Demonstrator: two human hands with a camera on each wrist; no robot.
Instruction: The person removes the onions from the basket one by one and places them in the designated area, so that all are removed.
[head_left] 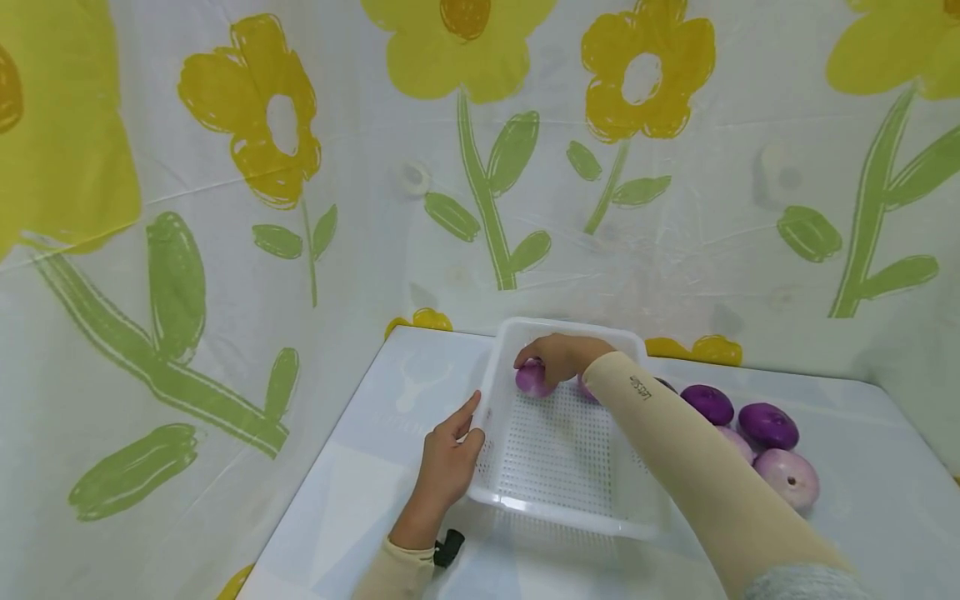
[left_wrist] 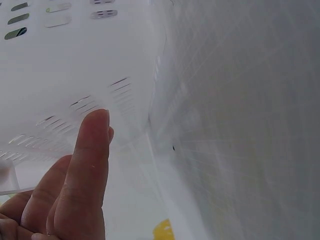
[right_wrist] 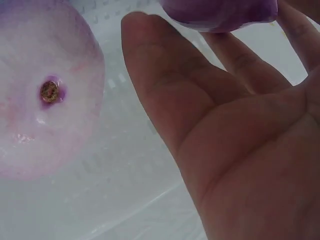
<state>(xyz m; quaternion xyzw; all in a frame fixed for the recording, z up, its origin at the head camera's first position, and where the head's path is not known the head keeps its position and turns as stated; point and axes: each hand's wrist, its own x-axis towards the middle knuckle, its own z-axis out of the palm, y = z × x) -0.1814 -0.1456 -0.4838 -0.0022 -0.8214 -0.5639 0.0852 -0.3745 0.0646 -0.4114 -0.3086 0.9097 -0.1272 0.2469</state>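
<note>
A white perforated plastic basket point(head_left: 555, 450) stands on the table. Inside its far left part, my right hand point(head_left: 566, 357) holds a purple onion point(head_left: 531, 380), fingers curled over it from above. The right wrist view shows this onion at the top edge, past the palm point(right_wrist: 250, 135). A second onion point(head_left: 587, 388) lies in the basket, partly hidden by my right forearm; a pale onion point(right_wrist: 47, 95) fills the left of the right wrist view. My left hand point(head_left: 448, 454) rests against the basket's left side, its index finger point(left_wrist: 86, 170) straight along the outer wall.
Right of the basket, several onions lie together on the white table point(head_left: 352, 467), among them a dark purple onion point(head_left: 768, 426) and a pale onion point(head_left: 787, 479). My right sleeve covers part of the group. A flower-printed curtain point(head_left: 360, 208) hangs behind and left.
</note>
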